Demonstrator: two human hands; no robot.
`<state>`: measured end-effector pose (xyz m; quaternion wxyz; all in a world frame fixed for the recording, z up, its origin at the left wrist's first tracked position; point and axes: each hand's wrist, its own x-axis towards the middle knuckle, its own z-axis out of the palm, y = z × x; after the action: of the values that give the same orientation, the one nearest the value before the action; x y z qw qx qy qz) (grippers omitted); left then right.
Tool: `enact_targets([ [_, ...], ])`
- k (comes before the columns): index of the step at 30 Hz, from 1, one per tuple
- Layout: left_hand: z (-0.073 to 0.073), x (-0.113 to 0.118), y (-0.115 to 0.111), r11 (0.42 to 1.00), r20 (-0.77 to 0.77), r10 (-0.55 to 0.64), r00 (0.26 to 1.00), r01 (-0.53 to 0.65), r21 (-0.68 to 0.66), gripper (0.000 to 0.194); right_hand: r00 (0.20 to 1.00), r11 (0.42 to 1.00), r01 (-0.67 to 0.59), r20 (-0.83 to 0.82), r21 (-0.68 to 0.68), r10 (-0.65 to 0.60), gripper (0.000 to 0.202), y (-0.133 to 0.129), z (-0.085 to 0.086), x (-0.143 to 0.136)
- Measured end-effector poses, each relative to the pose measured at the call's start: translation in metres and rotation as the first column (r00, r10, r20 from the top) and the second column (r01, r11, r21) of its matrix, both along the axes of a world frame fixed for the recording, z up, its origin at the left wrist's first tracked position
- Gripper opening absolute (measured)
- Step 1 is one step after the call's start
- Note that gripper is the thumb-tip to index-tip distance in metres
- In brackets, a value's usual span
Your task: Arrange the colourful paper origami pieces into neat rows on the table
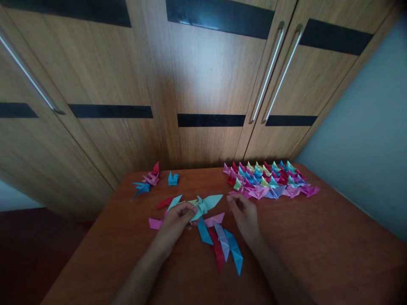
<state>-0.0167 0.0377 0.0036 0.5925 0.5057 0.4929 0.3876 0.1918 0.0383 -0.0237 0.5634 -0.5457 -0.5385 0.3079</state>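
Note:
A pale green folded paper piece [205,205] with pointed ends is pinched at its left side by my left hand [178,218], above the middle of the table. Just right of its pointed tip is my right hand [244,214], thumb and fingertips together; whether anything small is between them cannot be made out. Beneath and around my left hand lie more folded paper strips, among them a pink one [155,223]. Nearer the front lie a blue strip [234,250], a red strip [217,250] and a lilac strip [221,240].
Rows of small coloured folded paper pieces [263,180] stand at the back right of the brown table [302,245]. At the back left are a small blue piece [173,179], a pink one [151,178] and another blue one [141,188]. Wooden cupboard doors [203,76] rise behind.

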Motion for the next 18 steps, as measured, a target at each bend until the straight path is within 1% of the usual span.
enact_targets([
  [1,-0.002,0.001,0.0,1.0,-0.014,0.018,1.0,-0.018,0.013,0.029,0.997,0.998,0.014,0.076,0.06,-0.019,0.022,-0.004,0.003,-0.002],
  [2,-0.004,0.002,0.0,0.999,-0.024,0.031,0.999,-0.03,0.026,0.03,0.989,0.995,-0.013,0.148,0.1,-0.002,0.02,-0.007,0.006,-0.004],
  [3,-0.006,0.003,0.001,0.999,-0.034,0.036,0.999,-0.035,0.037,0.031,0.976,0.99,-0.072,0.212,0.122,0.045,0.019,-0.011,0.008,-0.007],
  [5,-0.009,0.005,0.001,0.998,-0.051,0.026,0.998,-0.023,0.058,0.032,0.936,0.97,-0.206,0.315,0.127,0.158,0.016,-0.017,0.01,-0.014],
  [6,-0.01,0.006,0.0,0.998,-0.059,0.015,0.998,-0.011,0.068,0.032,0.916,0.961,-0.248,0.352,0.123,0.192,0.014,-0.019,0.009,-0.018],
  [8,-0.012,0.009,-0.001,0.996,-0.071,-0.01,0.997,0.016,0.086,0.031,0.894,0.957,-0.27,0.398,0.11,0.206,0.013,-0.02,0.006,-0.024],
  [11,-0.013,0.011,-0.002,0.994,-0.08,-0.047,0.996,0.055,0.09,0.03,0.891,0.968,-0.23,0.42,0.096,0.171,0.015,-0.019,0.0,-0.027],
  [13,-0.012,0.012,-0.002,0.995,-0.089,-0.06,0.994,0.067,0.078,0.031,0.895,0.976,-0.191,0.426,0.102,0.131,0.017,-0.018,-0.001,-0.025],
  [18,-0.008,0.01,-0.002,0.995,-0.082,-0.06,0.995,0.066,0.069,0.035,0.895,0.984,-0.034,0.444,0.173,-0.047,0.019,-0.012,0.006,-0.009],
])
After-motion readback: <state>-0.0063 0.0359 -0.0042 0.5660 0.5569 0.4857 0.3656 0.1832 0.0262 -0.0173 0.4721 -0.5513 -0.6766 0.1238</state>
